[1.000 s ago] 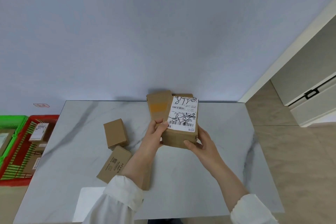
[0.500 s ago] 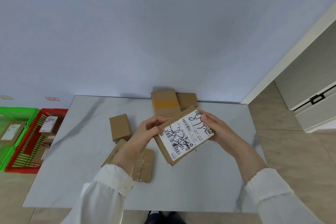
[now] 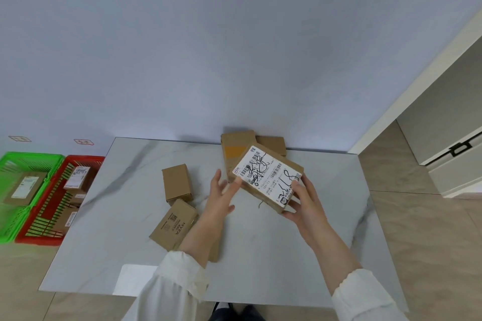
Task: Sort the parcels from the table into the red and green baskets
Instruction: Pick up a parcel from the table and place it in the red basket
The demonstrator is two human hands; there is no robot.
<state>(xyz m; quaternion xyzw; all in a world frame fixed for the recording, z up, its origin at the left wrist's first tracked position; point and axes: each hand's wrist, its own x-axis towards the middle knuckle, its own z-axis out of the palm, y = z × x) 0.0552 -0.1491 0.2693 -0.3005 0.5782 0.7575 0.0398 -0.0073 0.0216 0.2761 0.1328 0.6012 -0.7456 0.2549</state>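
The labelled parcel (image 3: 268, 177) has been turned within the last second. Its white label, earlier upright towards the camera, is now rotated, with the handwritten scrawl brought round to the right hand (image 3: 305, 203). The parcel is held tilted above the worktop (image 3: 260, 255), towards its far middle. The right grip is clenched on the parcel's near end, thumb on the label and fingers beneath. The left hand (image 3: 221, 198) has been released, its fingers straight beside the parcel's left edge; whether the fingertips touch the card cannot quite be told.

The label is judged to have been read, so a basket can be chosen next. The red basket (image 3: 86, 159) and green basket (image 3: 31, 156) stand on the floor to the left, each already holding parcels.

Left on the worktop are a small plain box (image 3: 177, 184), a printed box (image 3: 173, 224) and an orange-taped box (image 3: 234, 146). All are matt brown card, square-edged. The label is smooth paper, the worktop glossy and grey-veined, and the baskets slatted plastic.
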